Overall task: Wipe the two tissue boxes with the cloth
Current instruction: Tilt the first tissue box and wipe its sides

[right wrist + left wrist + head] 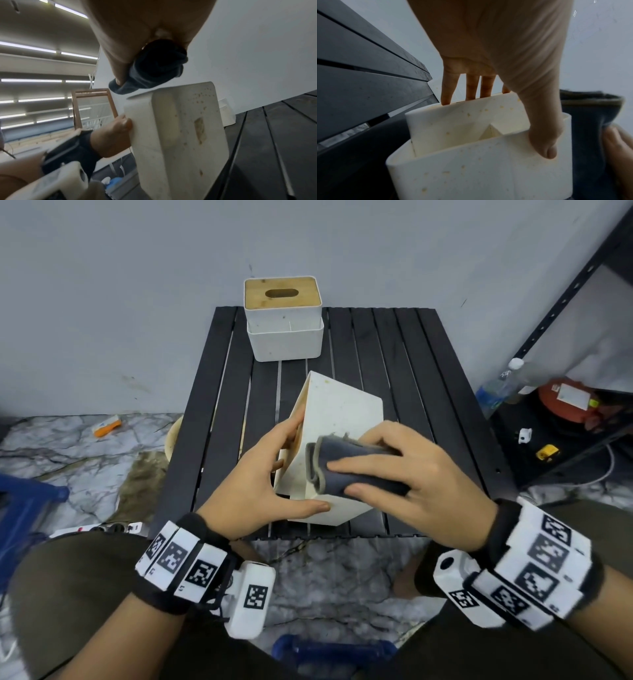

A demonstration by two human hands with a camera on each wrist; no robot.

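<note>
White box (342,412) clasped in left grip (253,484); grey cloth (346,460) clutched in right grip (421,470), against box.
</note>
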